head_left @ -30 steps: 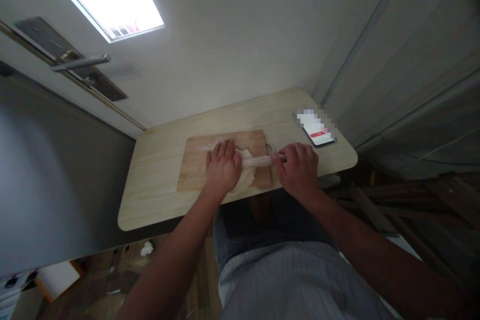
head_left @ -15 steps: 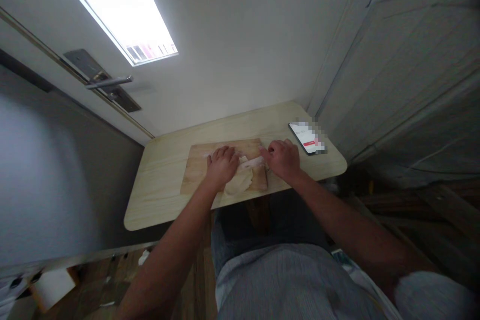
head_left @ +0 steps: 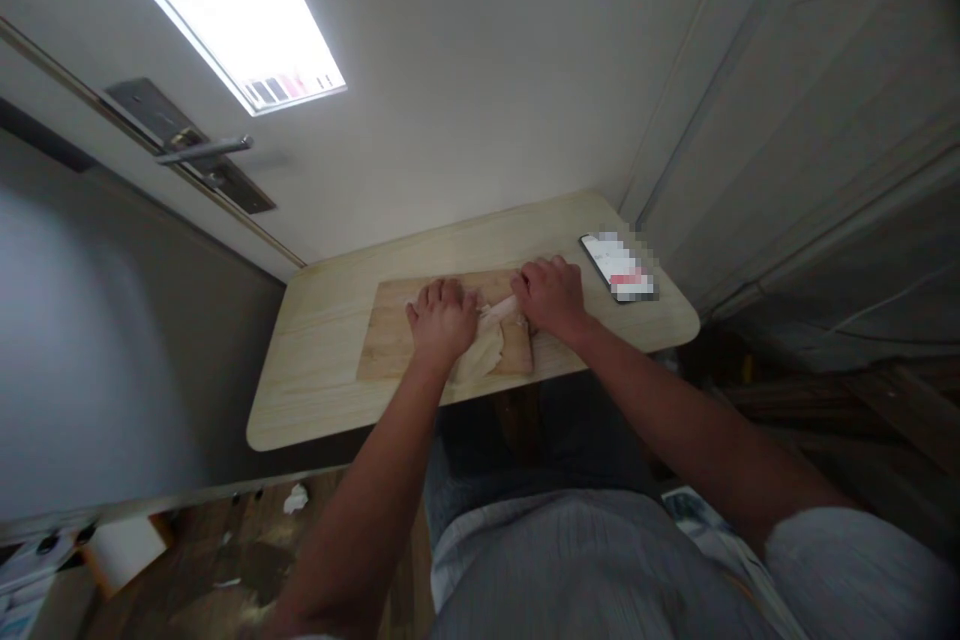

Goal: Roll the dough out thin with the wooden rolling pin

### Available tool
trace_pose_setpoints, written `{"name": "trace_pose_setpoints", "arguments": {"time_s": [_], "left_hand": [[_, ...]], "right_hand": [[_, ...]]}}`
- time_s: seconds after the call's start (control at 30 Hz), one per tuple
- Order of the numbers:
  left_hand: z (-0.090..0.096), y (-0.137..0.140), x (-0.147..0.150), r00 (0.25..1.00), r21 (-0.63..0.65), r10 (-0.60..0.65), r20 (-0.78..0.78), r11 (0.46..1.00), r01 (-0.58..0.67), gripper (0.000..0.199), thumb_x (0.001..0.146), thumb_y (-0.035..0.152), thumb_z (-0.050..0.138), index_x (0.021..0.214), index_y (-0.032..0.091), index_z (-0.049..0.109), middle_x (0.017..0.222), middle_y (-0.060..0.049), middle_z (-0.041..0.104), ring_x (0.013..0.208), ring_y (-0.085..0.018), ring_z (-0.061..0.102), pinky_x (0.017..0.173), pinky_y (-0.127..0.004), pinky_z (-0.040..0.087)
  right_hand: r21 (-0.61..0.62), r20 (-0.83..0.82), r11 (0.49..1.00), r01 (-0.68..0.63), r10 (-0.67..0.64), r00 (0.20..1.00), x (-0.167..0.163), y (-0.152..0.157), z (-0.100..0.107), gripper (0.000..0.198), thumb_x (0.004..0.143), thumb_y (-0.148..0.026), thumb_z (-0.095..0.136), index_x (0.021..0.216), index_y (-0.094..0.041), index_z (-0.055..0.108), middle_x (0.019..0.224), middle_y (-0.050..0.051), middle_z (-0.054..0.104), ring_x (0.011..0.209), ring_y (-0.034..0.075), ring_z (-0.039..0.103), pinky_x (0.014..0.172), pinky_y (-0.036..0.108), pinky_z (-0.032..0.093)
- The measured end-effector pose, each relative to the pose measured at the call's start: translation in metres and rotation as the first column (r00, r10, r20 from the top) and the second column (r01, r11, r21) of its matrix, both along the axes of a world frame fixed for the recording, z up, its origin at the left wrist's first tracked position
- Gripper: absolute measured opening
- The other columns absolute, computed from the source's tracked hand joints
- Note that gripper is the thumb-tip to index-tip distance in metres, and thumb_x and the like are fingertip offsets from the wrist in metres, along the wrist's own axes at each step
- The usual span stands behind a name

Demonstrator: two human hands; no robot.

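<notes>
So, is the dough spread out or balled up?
Spread: the dough is a flat sheet on the board, partly hidden by the left hand.

top: grey tee [head_left: 570,570], fine streaky lines all through the fabric | right sleeve [head_left: 847,560]: short, pale grey, kinda loose | legs: dark bluish trousers [head_left: 469,455], pretty jeans-looking tbh | left hand [head_left: 444,317] and right hand [head_left: 551,295]: bare

Pale round-cornered wood-grain table [head_left: 311,345]: below the person's hands. Brown rectangular wooden board [head_left: 390,325]: on it, under the left fingers [head_left: 436,294]. Pale straight rod [head_left: 504,306]: between left and right fingers [head_left: 538,272]. Thin cream dough sheet [head_left: 480,353]: on the board, bodyward of the fingers. Black-edged rectangular phone [head_left: 611,262]: right of the right fingers.
</notes>
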State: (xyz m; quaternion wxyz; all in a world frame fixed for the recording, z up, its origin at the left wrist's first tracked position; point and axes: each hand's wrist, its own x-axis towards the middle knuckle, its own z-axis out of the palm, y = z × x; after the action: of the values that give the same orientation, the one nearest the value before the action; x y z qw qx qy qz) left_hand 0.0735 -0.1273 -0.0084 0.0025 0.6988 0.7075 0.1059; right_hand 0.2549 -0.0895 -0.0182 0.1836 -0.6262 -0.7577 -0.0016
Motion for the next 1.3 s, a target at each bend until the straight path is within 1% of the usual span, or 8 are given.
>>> {"name": "trace_pose_setpoints", "arguments": {"time_s": [0.2, 0.37, 0.53, 0.67, 0.8, 0.97, 1.13, 1.3], "left_hand": [[-0.002, 0.000, 0.001, 1.000, 0.074, -0.012, -0.016, 0.997, 0.014, 0.046, 0.102, 0.047, 0.030, 0.130, 0.022, 0.057, 0.139, -0.016, 0.058, 0.131, -0.035, 0.048, 0.109, -0.065, 0.033], [0.000, 0.007, -0.002, 0.997, 0.013, -0.069, -0.017, 0.998, 0.069, 0.044, 0.102, 0.046, 0.029, 0.120, 0.022, 0.061, 0.130, -0.015, 0.063, 0.124, -0.033, 0.053, 0.105, -0.058, 0.038], [-0.001, 0.017, -0.007, 0.995, -0.009, -0.104, -0.004, 0.995, 0.104, 0.041, 0.103, 0.045, 0.030, 0.117, 0.024, 0.062, 0.129, -0.012, 0.063, 0.124, -0.030, 0.053, 0.102, -0.051, 0.041], [-0.001, 0.022, -0.009, 0.993, -0.002, -0.116, 0.001, 0.993, 0.116, 0.041, 0.104, 0.041, 0.028, 0.116, 0.023, 0.062, 0.125, -0.011, 0.065, 0.121, -0.027, 0.055, 0.101, -0.045, 0.041], [0.000, 0.025, -0.010, 0.993, -0.004, -0.119, -0.014, 0.993, 0.119, 0.039, 0.104, 0.038, 0.029, 0.112, 0.022, 0.063, 0.121, -0.011, 0.066, 0.117, -0.027, 0.056, 0.098, -0.044, 0.041], [-0.001, 0.031, -0.012, 0.993, 0.015, -0.121, 0.009, 0.993, 0.120, 0.042, 0.104, 0.038, 0.026, 0.110, 0.021, 0.064, 0.118, -0.011, 0.067, 0.114, -0.026, 0.058, 0.100, -0.043, 0.039], [-0.001, 0.038, -0.016, 0.992, 0.002, -0.122, -0.016, 0.993, 0.122, 0.045, 0.104, 0.038, 0.024, 0.109, 0.019, 0.065, 0.117, -0.012, 0.068, 0.113, -0.027, 0.059, 0.098, -0.042, 0.040], [0.001, 0.043, -0.018, 0.990, 0.019, -0.126, -0.065, 0.992, 0.128, 0.050, 0.104, 0.040, 0.021, 0.106, 0.018, 0.065, 0.112, -0.014, 0.070, 0.108, -0.028, 0.061, 0.095, -0.043, 0.040]], "right_hand": [[-0.001, 0.002, 1.000, -0.002, 0.002, 1.000, -0.002, 0.005, -0.004, 0.038, 0.099, -0.034, 0.037, 0.091, -0.016, 0.069, 0.101, 0.012, 0.070, 0.096, 0.027, 0.052, 0.076, 0.037, 0.028], [-0.010, 0.015, 1.000, 0.003, -0.003, 1.000, 0.000, 0.007, -0.013, 0.037, 0.099, -0.033, 0.035, 0.088, -0.017, 0.067, 0.101, 0.011, 0.071, 0.093, 0.026, 0.053, 0.076, 0.037, 0.027], [-0.005, 0.014, 1.000, 0.012, -0.012, 1.000, -0.001, 0.011, -0.018, 0.030, 0.097, -0.032, 0.037, 0.100, -0.017, 0.063, 0.101, 0.012, 0.070, 0.091, 0.026, 0.055, 0.076, 0.036, 0.027], [-0.028, 0.030, 1.000, 0.014, -0.013, 0.999, -0.003, 0.015, -0.016, 0.031, 0.097, -0.032, 0.037, 0.108, -0.017, 0.061, 0.103, 0.012, 0.069, 0.091, 0.026, 0.056, 0.076, 0.036, 0.026], [-0.072, 0.075, 0.997, 0.007, -0.002, 0.997, -0.004, 0.017, -0.012, 0.036, 0.099, -0.035, 0.033, 0.115, -0.017, 0.060, 0.102, 0.013, 0.069, 0.090, 0.027, 0.058, 0.076, 0.036, 0.026], [-0.085, 0.097, 0.996, 0.024, -0.016, 0.995, -0.007, 0.022, -0.011, 0.039, 0.098, -0.037, 0.033, 0.123, -0.018, 0.058, 0.105, 0.015, 0.070, 0.095, 0.030, 0.060, 0.079, 0.038, 0.028], [-0.132, 0.111, 0.991, 0.037, -0.023, 0.994, -0.010, 0.027, -0.010, 0.046, 0.099, -0.037, 0.034, 0.139, -0.021, 0.048, 0.108, 0.016, 0.071, 0.096, 0.032, 0.063, 0.081, 0.039, 0.031], [-0.187, 0.114, 0.980, 0.064, -0.043, 0.993, -0.013, 0.031, -0.005, 0.045, 0.099, -0.038, 0.035, 0.138, -0.022, 0.050, 0.104, 0.015, 0.073, 0.095, 0.032, 0.066, 0.081, 0.040, 0.035]]}}
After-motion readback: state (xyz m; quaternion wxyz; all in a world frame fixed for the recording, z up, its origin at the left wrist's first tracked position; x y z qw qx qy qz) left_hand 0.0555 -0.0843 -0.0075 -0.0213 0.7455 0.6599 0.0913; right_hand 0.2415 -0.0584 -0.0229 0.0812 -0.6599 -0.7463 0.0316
